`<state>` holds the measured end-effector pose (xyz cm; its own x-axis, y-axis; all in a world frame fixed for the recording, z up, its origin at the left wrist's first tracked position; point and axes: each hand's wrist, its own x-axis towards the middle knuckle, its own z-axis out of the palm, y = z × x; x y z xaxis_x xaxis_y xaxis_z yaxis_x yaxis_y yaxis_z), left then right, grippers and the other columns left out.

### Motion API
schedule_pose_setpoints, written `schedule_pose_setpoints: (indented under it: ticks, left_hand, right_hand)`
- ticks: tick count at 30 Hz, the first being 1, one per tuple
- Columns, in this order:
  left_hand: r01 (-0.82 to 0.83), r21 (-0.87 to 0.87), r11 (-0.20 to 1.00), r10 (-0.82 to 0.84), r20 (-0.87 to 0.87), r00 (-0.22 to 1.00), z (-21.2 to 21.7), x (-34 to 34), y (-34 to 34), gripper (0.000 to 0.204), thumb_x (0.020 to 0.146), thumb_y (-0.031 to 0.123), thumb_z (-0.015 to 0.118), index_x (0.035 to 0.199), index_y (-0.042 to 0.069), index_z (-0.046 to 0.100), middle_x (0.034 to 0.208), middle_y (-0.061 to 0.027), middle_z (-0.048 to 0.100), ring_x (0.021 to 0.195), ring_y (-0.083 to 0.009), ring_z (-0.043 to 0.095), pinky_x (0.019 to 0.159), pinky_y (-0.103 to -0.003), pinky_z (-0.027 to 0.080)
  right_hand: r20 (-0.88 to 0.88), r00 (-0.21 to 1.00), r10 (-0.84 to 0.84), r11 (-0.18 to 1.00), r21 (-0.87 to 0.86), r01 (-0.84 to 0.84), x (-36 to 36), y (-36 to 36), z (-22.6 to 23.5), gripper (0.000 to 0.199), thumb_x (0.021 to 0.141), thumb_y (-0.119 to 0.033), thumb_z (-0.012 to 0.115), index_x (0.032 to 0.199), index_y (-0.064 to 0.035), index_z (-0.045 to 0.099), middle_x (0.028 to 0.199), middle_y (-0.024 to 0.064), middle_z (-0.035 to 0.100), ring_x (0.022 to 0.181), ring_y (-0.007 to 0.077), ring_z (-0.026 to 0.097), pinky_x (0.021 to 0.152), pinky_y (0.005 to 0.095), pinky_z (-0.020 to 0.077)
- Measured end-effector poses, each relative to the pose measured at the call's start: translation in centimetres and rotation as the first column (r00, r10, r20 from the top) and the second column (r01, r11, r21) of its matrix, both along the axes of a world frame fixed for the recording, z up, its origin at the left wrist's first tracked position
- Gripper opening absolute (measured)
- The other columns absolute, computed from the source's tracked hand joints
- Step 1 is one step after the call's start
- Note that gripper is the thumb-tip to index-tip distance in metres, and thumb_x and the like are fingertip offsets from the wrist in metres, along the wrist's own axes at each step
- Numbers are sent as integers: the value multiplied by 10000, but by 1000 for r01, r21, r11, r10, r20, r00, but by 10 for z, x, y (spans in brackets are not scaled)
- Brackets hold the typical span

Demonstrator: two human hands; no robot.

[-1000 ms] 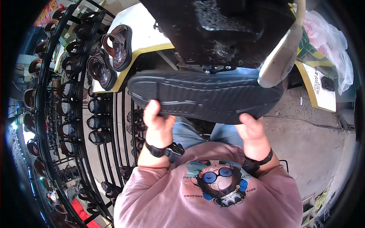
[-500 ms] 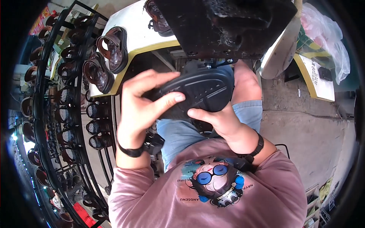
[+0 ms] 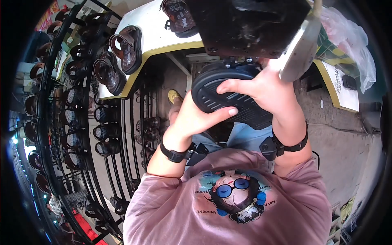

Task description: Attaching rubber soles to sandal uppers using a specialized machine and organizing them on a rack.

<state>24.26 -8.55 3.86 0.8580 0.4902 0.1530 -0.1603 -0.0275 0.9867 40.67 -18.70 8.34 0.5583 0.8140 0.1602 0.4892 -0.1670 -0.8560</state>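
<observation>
A black sandal (image 3: 232, 96), its ridged sole facing up, is gripped by both of my hands just below the dark metal head of a machine (image 3: 249, 26). My left hand (image 3: 190, 118) wraps the sandal's left side, thumb lying across the sole. On its far right side, my right hand (image 3: 263, 87) holds on with the thumb pressed on the sole, the other fingers hidden behind the machine's parts or beneath the sandal. The sandal's far edge touches or sits very close to the small metal fittings under the machine head; I cannot tell which.
Brown sandals (image 3: 130, 51) stand on a white, yellow-edged table (image 3: 153, 41) at the left. A black rack (image 3: 43, 110) full of footwear lines the left. A pale curved machine part (image 3: 300, 53) hangs beside my right hand; a plastic bag (image 3: 351, 45) lies on the right table.
The sandal has turned and shifted right. My right hand has moved up to its far right side, and my left hand has come down and right along its left side.
</observation>
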Motion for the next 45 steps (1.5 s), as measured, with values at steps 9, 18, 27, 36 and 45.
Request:
schedule_pose_setpoints:
  ticks: [9, 18, 27, 36, 45]
  left_hand:
    - [-155, -345, 926, 243, 229, 943, -20, -5, -36, 502, 816, 46, 755, 1265, -30, 542, 1196, -98, 627, 1077, -166, 585, 949, -321, 470]
    - [-122, -694, 710, 390, 243, 888, -53, -24, -41, 584, 882, 321, 703, 1356, 65, 479, 1328, -100, 561, 1202, -279, 557, 1035, -474, 457]
    - [-342, -505, 793, 497, 210, 842, 0, -53, 47, 556, 923, 428, 623, 1311, 44, 516, 1236, -128, 589, 1137, -261, 568, 1003, -421, 451]
    - [67, 655, 753, 104, -218, 970, 66, 2, 37, 398, 667, 240, 881, 881, -15, 664, 760, -84, 676, 702, -133, 639, 645, -286, 515]
    - [-220, -277, 935, 264, 134, 955, 8, 7, -21, 343, 854, 109, 756, 1112, -4, 560, 1008, -66, 679, 903, -103, 635, 819, -239, 508]
  right_hand:
    - [583, 783, -219, 778, 589, -221, -48, -48, -57, 369, 689, -273, 859, 809, -117, 547, 916, 73, 595, 758, 291, 584, 695, 424, 481]
    - [-645, 594, 481, 756, 648, 92, -27, -61, -117, 734, 773, -295, 796, 1372, -29, 467, 1329, 94, 549, 1245, 249, 493, 1068, 404, 372]
    - [-683, 543, 489, 748, 648, 142, -71, -8, -80, 291, 863, 18, 663, 1152, -14, 645, 1104, 59, 667, 973, 161, 627, 848, 305, 524]
    - [-458, 750, 478, 794, 590, -146, -71, 19, -77, 387, 824, -43, 740, 1180, -25, 591, 1120, 68, 624, 1004, 157, 611, 857, 295, 524]
    - [-271, 963, -6, 925, 365, 109, -52, -32, -94, 865, 636, -430, 883, 1293, -19, 500, 1172, 148, 502, 1004, 263, 551, 880, 381, 471]
